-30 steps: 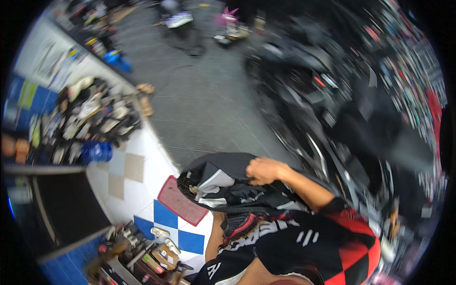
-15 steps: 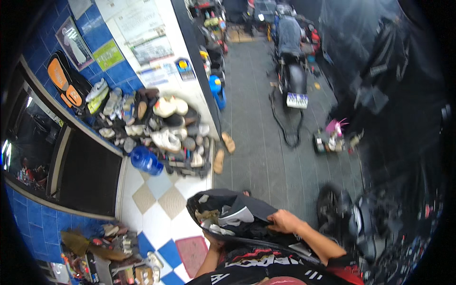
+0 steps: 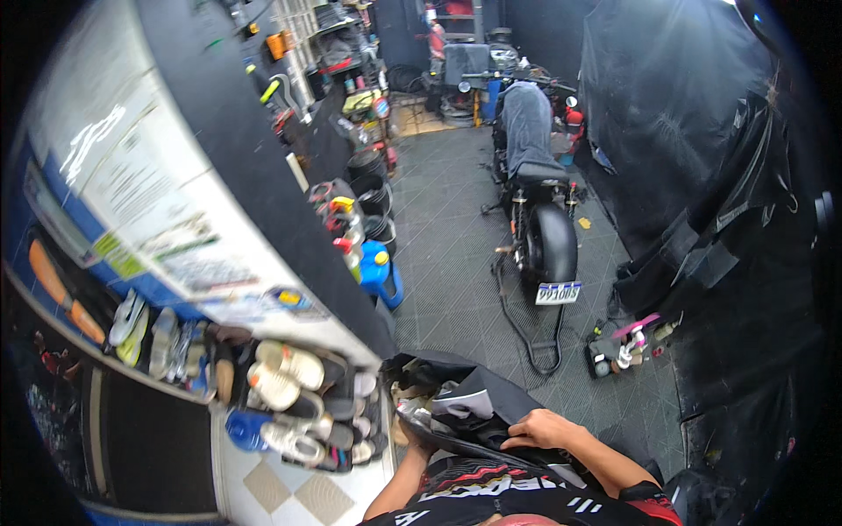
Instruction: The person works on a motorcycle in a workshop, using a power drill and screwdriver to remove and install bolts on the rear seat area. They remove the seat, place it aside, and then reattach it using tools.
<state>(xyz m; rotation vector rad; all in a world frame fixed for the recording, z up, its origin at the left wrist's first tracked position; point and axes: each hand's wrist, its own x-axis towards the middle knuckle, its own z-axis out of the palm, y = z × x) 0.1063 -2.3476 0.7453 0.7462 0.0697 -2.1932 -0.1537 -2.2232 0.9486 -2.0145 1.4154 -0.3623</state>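
Note:
A wide-mouthed black bag (image 3: 491, 396) hangs open in front of my body, its mouth facing up. Inside it lie a grey-and-white piece (image 3: 465, 404), some brownish stuff and crumpled pale, clear-looking wrapping, too jumbled to tell apart. My right hand (image 3: 539, 430) is closed over the bag's near right rim, thumb and fingers pinching the fabric. On the left end, my left hand (image 3: 410, 438) grips the bag from outside and below; most of its fingers are hidden behind the bag.
Ahead, a motorcycle (image 3: 551, 237) stands on a grey floor (image 3: 438, 219), with a black paddock stand (image 3: 531, 351) behind its wheel. A rack of shoes (image 3: 298, 394) is at left beside a wall corner. A blue jug (image 3: 379, 273) and a small box of bottles (image 3: 618, 355) flank the aisle.
My view has swung up and to the left, bringing the motorcycle and wall corner nearer. Both hands stay on the bag, which has shifted slightly right in view.

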